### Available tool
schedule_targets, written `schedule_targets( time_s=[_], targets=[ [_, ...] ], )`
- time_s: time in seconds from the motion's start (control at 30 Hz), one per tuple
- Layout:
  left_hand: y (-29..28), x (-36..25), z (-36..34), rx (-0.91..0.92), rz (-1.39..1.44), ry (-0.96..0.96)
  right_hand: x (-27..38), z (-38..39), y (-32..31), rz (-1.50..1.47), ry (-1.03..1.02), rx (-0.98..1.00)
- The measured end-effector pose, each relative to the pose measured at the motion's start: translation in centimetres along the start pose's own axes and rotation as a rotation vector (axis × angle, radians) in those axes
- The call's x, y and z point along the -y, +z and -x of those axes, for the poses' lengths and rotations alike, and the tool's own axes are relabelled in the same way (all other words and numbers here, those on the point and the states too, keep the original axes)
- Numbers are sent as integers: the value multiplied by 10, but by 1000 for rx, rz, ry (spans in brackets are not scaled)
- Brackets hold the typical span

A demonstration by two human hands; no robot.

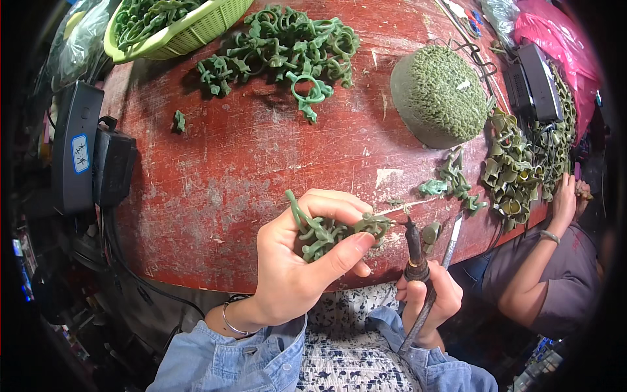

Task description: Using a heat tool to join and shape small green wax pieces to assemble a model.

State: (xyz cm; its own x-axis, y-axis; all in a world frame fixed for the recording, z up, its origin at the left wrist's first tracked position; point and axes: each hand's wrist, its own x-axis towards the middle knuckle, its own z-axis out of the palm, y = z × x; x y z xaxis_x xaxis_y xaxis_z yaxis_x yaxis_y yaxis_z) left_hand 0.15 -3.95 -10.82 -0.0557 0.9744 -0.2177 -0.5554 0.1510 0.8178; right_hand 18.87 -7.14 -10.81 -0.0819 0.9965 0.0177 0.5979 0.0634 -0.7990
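My left hand (284, 268) is closed round a small cluster of green wax pieces (320, 238), with one round piece (372, 225) pinched at the thumb and fingertips. In my right hand (434, 300) is a soldering iron (414, 247) with a dark barrel, pointing up. Its thin tip reaches left to the round piece; I cannot tell whether they touch. A long flat metal blade tool (452, 238) also runs through my right hand, its handle slanting down across the wrist. Just beyond lie several loose green wax pieces (450, 179).
On the worn red table (215, 176) are a heap of green ring-shaped wax pieces (281, 49), a yellow-green basket (189, 36), a rough-topped green block (444, 98) and olive pieces (513, 170). Dark boxes stand at left (78, 150) and right (539, 81). A co-worker's arm (542, 261) rests at right.
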Motion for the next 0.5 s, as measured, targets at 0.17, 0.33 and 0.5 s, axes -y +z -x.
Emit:
schedule_targets(
  time_s=[0.17,0.33,0.5],
  targets=[
    [0,0,0,-10,0,-6,-3,1,0,5,-6,-14],
    [1,-1,0,-4,-7,-8,-4,2,1,-16,-23,-22],
    [0,-1,0,4,2,-22,-3,0,2,4,-69,-25]
  ],
)
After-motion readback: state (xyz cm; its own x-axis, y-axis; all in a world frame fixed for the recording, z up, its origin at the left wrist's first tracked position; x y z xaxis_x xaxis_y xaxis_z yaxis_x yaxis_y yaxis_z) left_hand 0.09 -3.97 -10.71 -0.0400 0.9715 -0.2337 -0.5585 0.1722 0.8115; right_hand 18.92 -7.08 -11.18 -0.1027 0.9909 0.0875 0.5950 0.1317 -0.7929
